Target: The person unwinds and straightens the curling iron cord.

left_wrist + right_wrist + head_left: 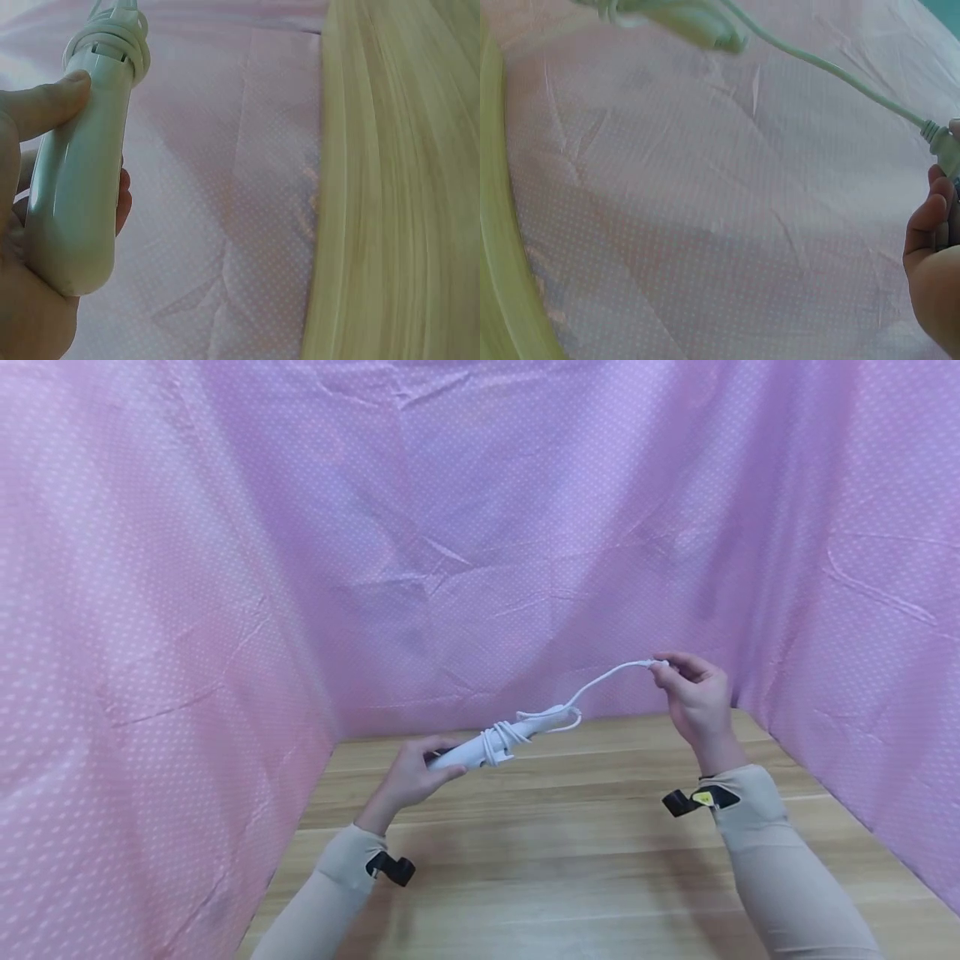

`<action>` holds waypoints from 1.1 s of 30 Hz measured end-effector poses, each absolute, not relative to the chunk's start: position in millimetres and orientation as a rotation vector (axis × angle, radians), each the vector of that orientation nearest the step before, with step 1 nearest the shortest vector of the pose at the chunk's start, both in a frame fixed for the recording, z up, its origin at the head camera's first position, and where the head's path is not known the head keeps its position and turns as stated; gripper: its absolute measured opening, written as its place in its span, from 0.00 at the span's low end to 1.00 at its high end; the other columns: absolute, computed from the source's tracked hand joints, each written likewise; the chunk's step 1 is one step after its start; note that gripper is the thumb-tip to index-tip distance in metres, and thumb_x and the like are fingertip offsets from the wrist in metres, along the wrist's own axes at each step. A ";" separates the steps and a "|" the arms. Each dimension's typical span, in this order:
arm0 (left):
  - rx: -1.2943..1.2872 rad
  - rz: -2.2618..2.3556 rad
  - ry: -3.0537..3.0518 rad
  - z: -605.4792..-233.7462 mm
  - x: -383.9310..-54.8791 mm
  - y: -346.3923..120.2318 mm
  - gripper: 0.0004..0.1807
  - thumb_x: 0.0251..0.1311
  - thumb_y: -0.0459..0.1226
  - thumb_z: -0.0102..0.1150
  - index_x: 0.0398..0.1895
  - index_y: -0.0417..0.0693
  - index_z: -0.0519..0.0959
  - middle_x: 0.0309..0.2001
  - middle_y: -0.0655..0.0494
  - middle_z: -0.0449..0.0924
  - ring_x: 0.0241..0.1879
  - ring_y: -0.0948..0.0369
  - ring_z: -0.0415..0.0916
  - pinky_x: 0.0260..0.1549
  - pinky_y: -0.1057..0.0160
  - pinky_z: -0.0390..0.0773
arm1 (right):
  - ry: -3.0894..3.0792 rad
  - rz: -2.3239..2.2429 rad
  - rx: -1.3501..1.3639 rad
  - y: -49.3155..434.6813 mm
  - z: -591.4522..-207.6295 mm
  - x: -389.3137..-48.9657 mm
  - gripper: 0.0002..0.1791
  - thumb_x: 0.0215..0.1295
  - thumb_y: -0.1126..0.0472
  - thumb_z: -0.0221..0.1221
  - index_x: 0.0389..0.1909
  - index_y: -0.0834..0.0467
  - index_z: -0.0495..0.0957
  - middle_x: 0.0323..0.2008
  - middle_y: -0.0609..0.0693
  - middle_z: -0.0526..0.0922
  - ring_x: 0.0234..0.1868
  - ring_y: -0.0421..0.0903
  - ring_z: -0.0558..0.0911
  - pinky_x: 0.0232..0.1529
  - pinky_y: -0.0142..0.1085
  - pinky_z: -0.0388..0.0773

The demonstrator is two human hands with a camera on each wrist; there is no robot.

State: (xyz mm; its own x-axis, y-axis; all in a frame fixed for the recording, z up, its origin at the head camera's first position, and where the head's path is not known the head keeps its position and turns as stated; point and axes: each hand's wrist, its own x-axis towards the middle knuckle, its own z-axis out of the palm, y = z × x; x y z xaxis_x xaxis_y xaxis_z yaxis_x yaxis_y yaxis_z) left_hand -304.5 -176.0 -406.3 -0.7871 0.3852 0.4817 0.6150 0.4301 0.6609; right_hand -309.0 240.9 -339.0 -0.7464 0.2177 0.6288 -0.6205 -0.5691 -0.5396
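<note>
My left hand (pixel 408 774) grips one end of a long white corded appliance (pixel 459 755), holding it above the table and tilted up to the right. In the left wrist view the thumb lies along the appliance's smooth, rounded body (pixel 79 187), and the fingers wrap behind it. Several turns of white cord (pixel 501 741) are wound round its middle. From its far end a loose length of cord (pixel 832 71) arches over to my right hand (pixel 699 700). There the thumb and fingers pinch the white plug (pixel 946 150), whose prongs are hidden.
Below both hands lies a light wood-grain table (pixel 540 843). Pink cloth with white dots (pixel 487 527) hangs behind it and along both sides. A small black camera mount sits on the left wrist (pixel 392 867) and another on the right wrist (pixel 697 799).
</note>
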 end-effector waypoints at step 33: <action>-0.686 -1.406 -2.498 -384.7 -318.5 -184.0 0.19 0.50 0.42 0.74 0.44 0.43 0.85 0.39 0.48 0.86 0.33 0.61 0.79 0.30 0.65 0.79 | -2.232 1.633 1.139 283.4 -390.8 -282.2 0.11 0.53 0.80 0.63 0.38 0.68 0.81 0.33 0.44 0.85 0.31 0.34 0.81 0.30 0.28 0.79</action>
